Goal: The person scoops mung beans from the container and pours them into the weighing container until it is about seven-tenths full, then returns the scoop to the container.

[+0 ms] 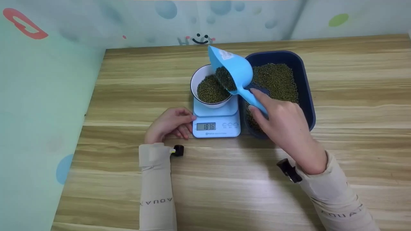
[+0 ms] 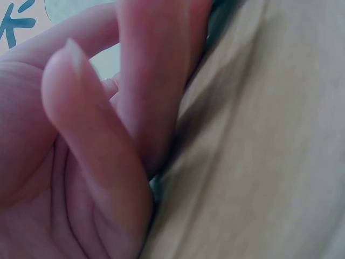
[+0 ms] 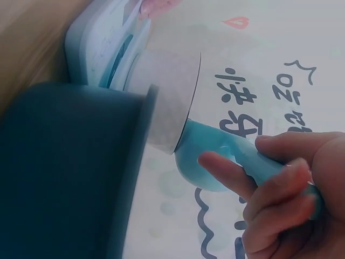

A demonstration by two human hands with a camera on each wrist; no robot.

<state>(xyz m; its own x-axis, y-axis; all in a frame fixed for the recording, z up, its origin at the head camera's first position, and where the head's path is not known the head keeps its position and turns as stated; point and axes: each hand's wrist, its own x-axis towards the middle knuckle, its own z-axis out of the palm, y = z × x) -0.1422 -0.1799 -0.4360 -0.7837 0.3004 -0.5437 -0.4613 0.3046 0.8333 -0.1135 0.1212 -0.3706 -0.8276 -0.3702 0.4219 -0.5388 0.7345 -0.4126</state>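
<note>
My right hand point(image 1: 284, 123) grips the handle of a blue scoop point(image 1: 243, 69), its fingers curled round it in the right wrist view. The scoop holds dark green mung beans point(image 1: 225, 79) and is tilted over a white bowl point(image 1: 199, 74) with a dark rim. More mung beans point(image 1: 210, 90) lie in the bowl, which stands on a light-blue kitchen scale point(image 1: 216, 112). Digits show on the scale's display point(image 1: 205, 126). My left hand point(image 1: 171, 123) rests on the table at the scale's left side, fingers loosely bent, thumb tip at its edge.
A dark blue tub point(image 1: 306, 93) with mung beans stands right beside the scale, under the right hand and scoop. The wooden table point(image 1: 128, 96) meets a patterned wall covering point(image 1: 144, 25) at the back and left.
</note>
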